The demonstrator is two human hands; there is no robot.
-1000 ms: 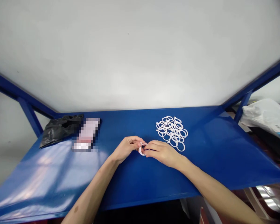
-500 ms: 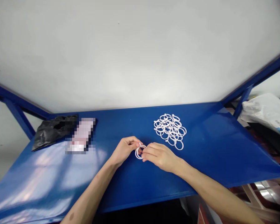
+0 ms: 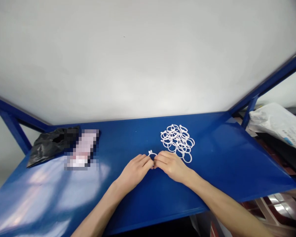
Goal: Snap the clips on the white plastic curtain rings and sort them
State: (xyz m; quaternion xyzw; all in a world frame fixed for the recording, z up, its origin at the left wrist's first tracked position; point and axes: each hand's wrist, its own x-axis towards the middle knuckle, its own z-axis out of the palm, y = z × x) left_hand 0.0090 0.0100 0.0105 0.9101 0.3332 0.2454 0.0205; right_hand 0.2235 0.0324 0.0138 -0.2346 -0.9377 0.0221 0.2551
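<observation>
My left hand (image 3: 134, 171) and my right hand (image 3: 169, 164) meet fingertip to fingertip over the blue shelf (image 3: 143, 200). Between them they pinch a white plastic ring (image 3: 152, 154); only its top arc with a small tab shows above the fingers. Both hands have their fingers pressed together on it. Just behind and to the right of my right hand lies a pile of several white plastic rings (image 3: 177, 140) on the shelf.
A black plastic bag (image 3: 49, 144) lies at the back left of the shelf, with a blurred pinkish flat object (image 3: 82, 149) next to it. Blue frame posts (image 3: 249, 110) rise at both back corners. A white bag (image 3: 278, 123) sits off to the right.
The ring was held more flat and visible between my fingers; now both hands have turned palms down and closed over it, so only its top shows. The hands stayed in the same spot.
</observation>
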